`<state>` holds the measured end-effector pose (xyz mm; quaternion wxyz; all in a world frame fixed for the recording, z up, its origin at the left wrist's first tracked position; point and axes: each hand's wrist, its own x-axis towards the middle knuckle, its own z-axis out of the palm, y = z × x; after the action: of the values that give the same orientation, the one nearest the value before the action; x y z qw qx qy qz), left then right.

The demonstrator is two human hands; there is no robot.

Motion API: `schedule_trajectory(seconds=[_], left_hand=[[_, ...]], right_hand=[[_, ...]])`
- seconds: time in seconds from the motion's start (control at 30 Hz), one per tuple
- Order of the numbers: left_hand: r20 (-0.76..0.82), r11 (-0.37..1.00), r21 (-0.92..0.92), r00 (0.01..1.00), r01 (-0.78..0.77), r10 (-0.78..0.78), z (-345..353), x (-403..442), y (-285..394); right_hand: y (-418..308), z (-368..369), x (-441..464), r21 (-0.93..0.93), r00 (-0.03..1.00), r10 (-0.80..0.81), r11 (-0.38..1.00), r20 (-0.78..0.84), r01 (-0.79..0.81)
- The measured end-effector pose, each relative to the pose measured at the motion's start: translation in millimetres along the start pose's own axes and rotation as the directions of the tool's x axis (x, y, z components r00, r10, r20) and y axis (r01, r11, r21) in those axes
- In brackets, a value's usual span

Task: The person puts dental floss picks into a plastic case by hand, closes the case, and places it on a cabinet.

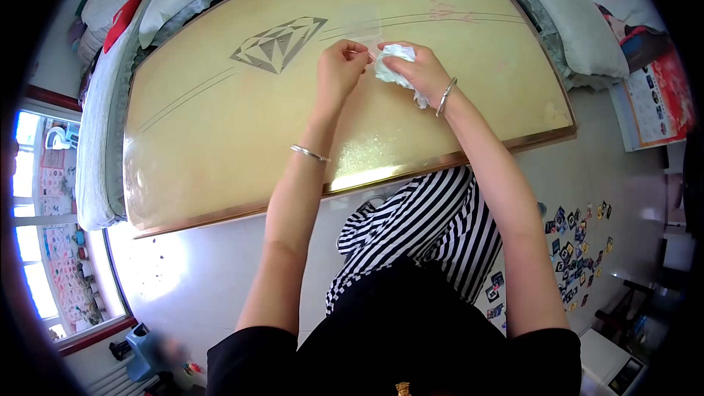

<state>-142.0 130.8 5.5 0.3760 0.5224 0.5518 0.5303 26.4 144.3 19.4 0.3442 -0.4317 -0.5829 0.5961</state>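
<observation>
In the head view, my right hand is closed round a crumpled white tissue, part of which hangs below the palm. Close by on its left, my left hand has thumb and fingers pinched together. A thin pinkish thing shows between the two hands, too small to name. Just beyond the fingertips, a clear, see-through rectangular piece lies on the yellowish table. Both hands are over the tabletop, and each wrist wears a silver bangle.
A grey diamond pattern marks the tabletop. Pale sofas border the table on the left, back and right. Many small cards lie scattered on the floor at right. A red and white box stands beyond them. A blue chair is at lower left.
</observation>
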Motion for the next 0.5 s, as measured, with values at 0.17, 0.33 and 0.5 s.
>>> schedule_trajectory(seconds=[0.17, 0.33, 0.5], left_hand=[[0.026, 0.964, 0.265, 0.999, 0.013, -0.021, -4, 19, -22], [0.034, 0.888, 0.459, 0.999, -0.037, 0.024, 0, 17, -14], [0.031, 0.796, 0.601, 0.998, -0.069, 0.064, 2, 13, -9]], right_hand=[[13, 6, 12, -0.099, 0.999, -0.05, 0.994, -0.005, 0.049], [21, 6, 20, -0.157, 0.997, -0.032, 0.987, 0.063, 0.042], [9, 5, 20, -0.204, 0.99, 0.087, 0.977, 0.112, -0.063]])
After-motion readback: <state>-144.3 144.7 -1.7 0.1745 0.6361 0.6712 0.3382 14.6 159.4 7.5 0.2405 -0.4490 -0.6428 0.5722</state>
